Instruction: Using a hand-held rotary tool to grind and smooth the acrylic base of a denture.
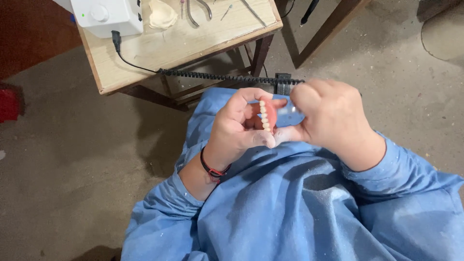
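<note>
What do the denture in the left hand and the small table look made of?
Denture: likely acrylic, with a glossy pink base and a row of cream teeth. Small table: wood, with a pale matte top, visible grain and darker legs.

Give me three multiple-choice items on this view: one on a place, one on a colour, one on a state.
1. Where is the white control box?
A. on the wooden table
B. on the floor
C. on the lap

2. What colour is the denture base?
A. blue
B. pink
C. black

3. What is the left hand doing?
A. resting open
B. gripping the denture
C. holding pliers

Answers: 1 A, the box sits on the tabletop; 2 B, pink shows behind the teeth; 3 B, its fingers close around the denture while the right hand holds a handpiece.
</note>
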